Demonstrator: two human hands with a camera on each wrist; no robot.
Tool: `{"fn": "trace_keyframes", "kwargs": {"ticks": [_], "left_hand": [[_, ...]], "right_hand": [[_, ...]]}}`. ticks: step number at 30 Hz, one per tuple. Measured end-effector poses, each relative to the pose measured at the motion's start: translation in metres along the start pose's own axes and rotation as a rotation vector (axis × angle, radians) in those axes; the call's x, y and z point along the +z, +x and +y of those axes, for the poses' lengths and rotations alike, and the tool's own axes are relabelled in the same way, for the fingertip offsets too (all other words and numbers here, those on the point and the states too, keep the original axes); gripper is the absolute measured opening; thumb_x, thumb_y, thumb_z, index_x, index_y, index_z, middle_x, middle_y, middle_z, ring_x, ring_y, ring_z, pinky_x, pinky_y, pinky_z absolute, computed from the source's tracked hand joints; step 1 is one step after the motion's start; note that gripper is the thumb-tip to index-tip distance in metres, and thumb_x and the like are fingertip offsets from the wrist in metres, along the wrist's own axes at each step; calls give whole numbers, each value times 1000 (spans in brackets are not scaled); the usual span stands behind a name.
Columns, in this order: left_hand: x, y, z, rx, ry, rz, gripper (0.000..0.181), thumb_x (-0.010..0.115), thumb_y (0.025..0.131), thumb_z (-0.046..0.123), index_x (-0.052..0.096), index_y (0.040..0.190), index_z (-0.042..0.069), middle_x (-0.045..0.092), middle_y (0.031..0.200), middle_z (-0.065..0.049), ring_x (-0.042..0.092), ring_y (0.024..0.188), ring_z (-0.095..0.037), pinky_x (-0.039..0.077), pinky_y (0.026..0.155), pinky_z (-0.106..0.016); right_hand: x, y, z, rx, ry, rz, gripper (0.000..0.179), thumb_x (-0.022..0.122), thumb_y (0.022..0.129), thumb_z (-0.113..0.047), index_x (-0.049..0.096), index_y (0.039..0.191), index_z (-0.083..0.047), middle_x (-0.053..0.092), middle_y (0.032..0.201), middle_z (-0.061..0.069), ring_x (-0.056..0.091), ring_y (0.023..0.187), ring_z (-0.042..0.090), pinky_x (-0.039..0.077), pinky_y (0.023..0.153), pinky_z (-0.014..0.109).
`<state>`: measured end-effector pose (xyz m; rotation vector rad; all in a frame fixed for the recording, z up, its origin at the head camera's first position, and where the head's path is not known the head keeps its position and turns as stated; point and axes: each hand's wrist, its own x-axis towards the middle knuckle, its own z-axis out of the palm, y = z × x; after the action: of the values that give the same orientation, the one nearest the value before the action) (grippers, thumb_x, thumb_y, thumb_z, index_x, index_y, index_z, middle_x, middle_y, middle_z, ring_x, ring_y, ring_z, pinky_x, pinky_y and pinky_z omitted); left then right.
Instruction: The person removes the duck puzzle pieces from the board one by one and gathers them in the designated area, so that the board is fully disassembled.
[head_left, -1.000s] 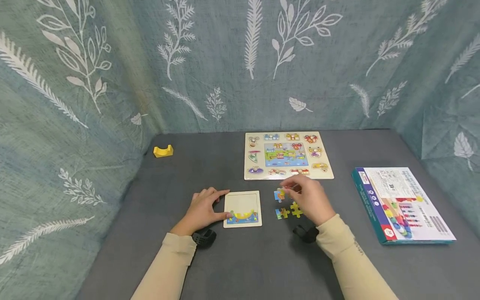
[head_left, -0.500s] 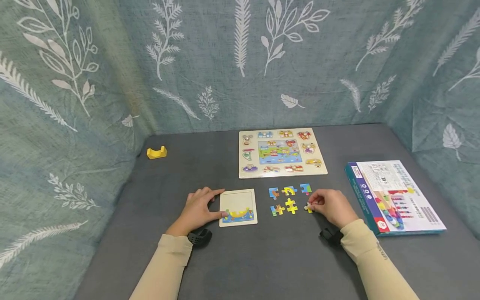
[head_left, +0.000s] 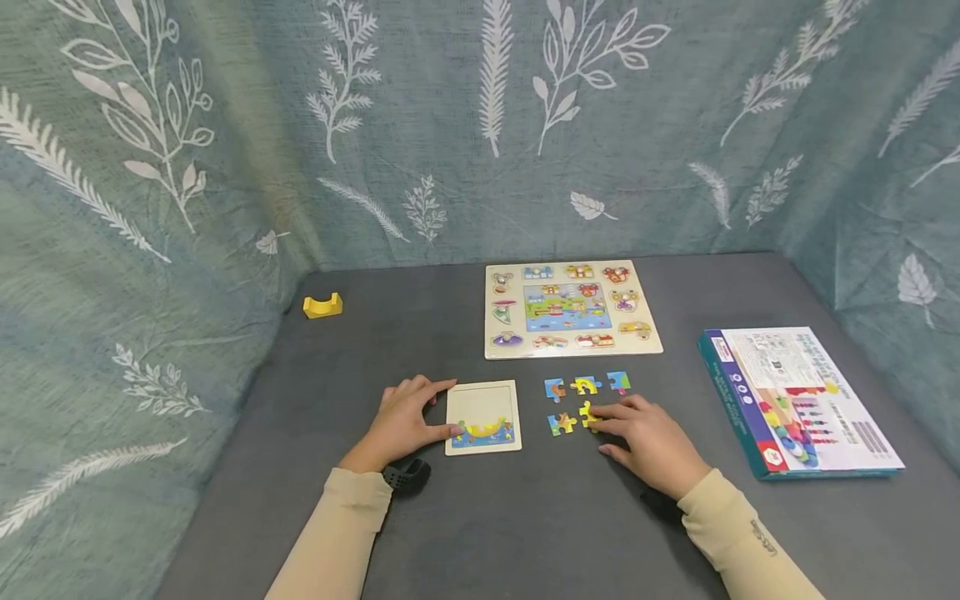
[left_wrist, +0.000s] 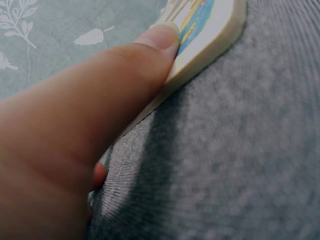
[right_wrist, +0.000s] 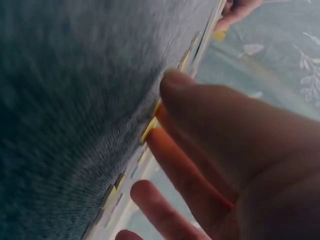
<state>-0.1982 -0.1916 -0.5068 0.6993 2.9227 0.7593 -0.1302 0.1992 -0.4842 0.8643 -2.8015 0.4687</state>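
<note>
Across the table, the person's left hand (head_left: 408, 417) lies loosely extended along the left side of a small square pale-wood puzzle tray (head_left: 483, 397), thumb resting on its frame, fingers not clenched. The right hand (head_left: 652, 440) is relaxed too, its outstretched fingertips touching a bright yellow jigsaw piece (head_left: 586, 411) and partly hiding it, thumb held apart. That piece lies on the dark grey tabletop (head_left: 495, 525), right of the tray, near a blue-and-orange jigsaw piece (head_left: 555, 389).
</note>
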Motion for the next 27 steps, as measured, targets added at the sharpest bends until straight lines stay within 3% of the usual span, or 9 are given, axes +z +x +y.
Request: {"fn": "trace_keyframes", "kwargs": {"ticks": [3,9,18,20,23,25,27], "left_hand": [[0,1,1,0,-4,0,81,88,83,49,60,150,14,47,93,4,37,81,-15,28,84,-46],[1,2,0,-4,-2,-3,81,88,83,50,60,150,15,48,94,4,39,82,-15,28,85,-47],[4,-1,0,-18,-14,-12,81,87,83,52,60,150,16,49,94,4,40,83,-15,29,85,-47],[4,-2,0,-16,-17,-25,81,87,83,53,60,150,16,49,94,4,40,83,-15,29,85,-47],[3,-3,-1,-11,-17,-40,82,86,84,54,59,151,15,48,93,4,40,82,-15,29,85,-46],[1,-2,-1,-7,-10,-34,81,85,85,53,59,151,14,48,93,4,39,82,-15,28,84,-46],[-2,-1,-2,-4,-6,-11,75,83,89,50,60,150,14,48,92,3,39,81,-16,28,84,-46]], "right_hand": [[-2,-4,0,45,5,29,39,91,84,-15,80,121,-8,69,131,9,62,116,32,52,95,52],[-10,-13,12,220,31,102,33,89,83,-4,79,114,-2,70,120,15,63,107,36,53,90,52],[-13,-13,20,193,41,92,21,83,87,1,82,106,-5,75,116,8,66,104,31,55,87,51],[-15,-11,13,198,37,128,25,85,84,4,82,107,-4,75,114,10,66,103,32,55,86,51],[-22,3,-15,195,63,217,33,87,79,7,80,110,-2,73,110,12,67,101,33,55,85,52],[-24,21,-43,175,124,249,36,87,80,7,79,113,-2,72,108,11,68,100,32,56,84,50],[-19,45,-70,124,203,217,34,86,83,4,79,115,-3,71,105,9,68,98,28,56,83,46]]}}
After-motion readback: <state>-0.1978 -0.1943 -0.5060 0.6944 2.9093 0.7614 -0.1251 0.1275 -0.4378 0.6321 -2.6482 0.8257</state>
